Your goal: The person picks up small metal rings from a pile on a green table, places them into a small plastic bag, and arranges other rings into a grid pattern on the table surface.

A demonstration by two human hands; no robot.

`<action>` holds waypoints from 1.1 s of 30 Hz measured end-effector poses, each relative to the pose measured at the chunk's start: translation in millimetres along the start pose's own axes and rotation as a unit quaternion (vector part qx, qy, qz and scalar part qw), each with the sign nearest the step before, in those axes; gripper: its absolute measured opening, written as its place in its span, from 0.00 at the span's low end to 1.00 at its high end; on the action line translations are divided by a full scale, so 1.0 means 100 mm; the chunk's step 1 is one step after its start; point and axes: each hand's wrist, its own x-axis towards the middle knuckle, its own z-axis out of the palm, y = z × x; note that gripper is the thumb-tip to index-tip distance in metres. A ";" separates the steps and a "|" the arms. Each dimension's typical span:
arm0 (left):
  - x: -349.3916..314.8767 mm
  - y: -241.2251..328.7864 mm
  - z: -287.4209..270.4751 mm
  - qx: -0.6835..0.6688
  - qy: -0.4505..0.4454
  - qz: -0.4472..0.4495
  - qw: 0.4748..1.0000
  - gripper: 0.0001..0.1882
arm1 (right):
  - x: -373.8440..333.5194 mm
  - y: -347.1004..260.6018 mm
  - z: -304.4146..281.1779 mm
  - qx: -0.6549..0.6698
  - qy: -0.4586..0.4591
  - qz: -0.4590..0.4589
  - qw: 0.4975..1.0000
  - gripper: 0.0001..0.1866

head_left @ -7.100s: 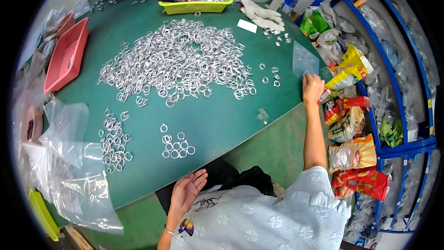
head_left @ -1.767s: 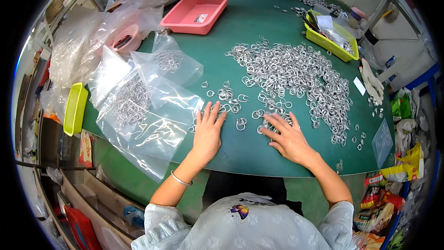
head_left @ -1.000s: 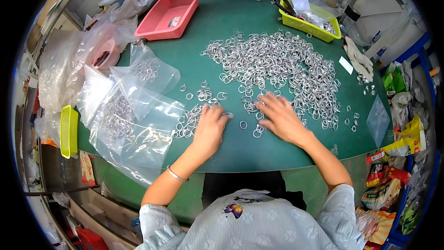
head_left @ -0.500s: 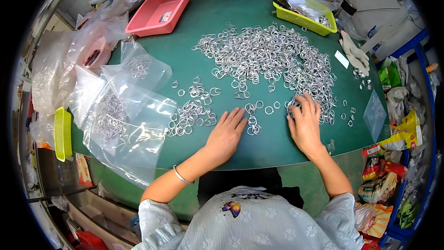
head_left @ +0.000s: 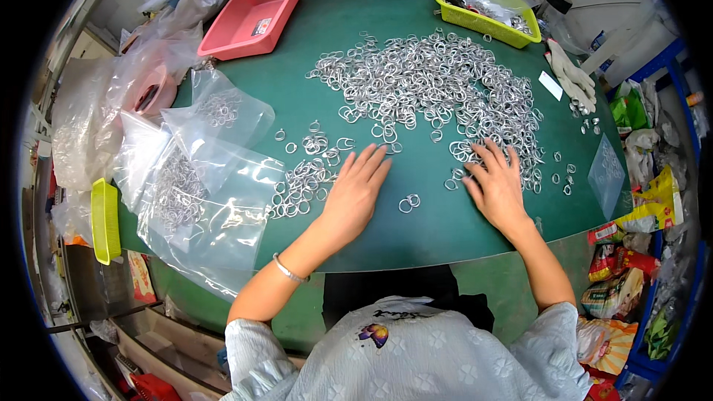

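Observation:
A large pile of silver metal rings (head_left: 423, 82) covers the middle of the green table, spreading toward the right. My left hand (head_left: 355, 191) lies palm down with fingers stretched out, at the right side of a smaller heap of rings (head_left: 301, 187). Under its palm, anything there is hidden. My right hand (head_left: 496, 187) rests with fingers spread on the near edge of the large pile, touching rings; a few loose rings (head_left: 451, 180) lie by its thumb. Between the hands sits a small cluster of rings (head_left: 409, 203).
Clear plastic bags holding rings (head_left: 178, 193) lie at the left. A pink tray (head_left: 256, 18) stands behind them, and a yellow-green basket (head_left: 486, 18) with tools is at the back right. Near it are a work glove (head_left: 570, 78) and a small bag (head_left: 605, 174).
My left hand has slid forward and slightly left, up against the smaller heap. My right hand has shifted slightly right. Several loose rings between the hands have moved away, leaving a small cluster.

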 end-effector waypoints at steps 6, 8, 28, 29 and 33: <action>0.22 0.11 0.13 0.129 -0.102 0.064 0.984 0.26 | 0.00 0.13 0.05 -0.028 0.071 0.092 0.993 0.06; 0.11 0.15 0.12 0.095 -0.104 0.073 0.987 0.26 | 0.01 0.10 0.02 0.058 0.084 0.054 0.993 0.09; -0.78 0.74 0.02 -0.159 -0.050 -0.010 0.986 0.18 | -0.21 -0.18 -0.02 0.015 0.021 0.025 0.999 0.15; -0.77 0.77 0.04 -0.164 -0.044 -0.013 0.985 0.18 | -0.25 -0.25 -0.02 0.017 0.020 0.024 0.999 0.15; -0.73 0.92 -0.01 -0.319 -0.039 -0.065 0.945 0.17 | -0.47 -0.51 -0.05 0.080 -0.009 0.011 0.997 0.16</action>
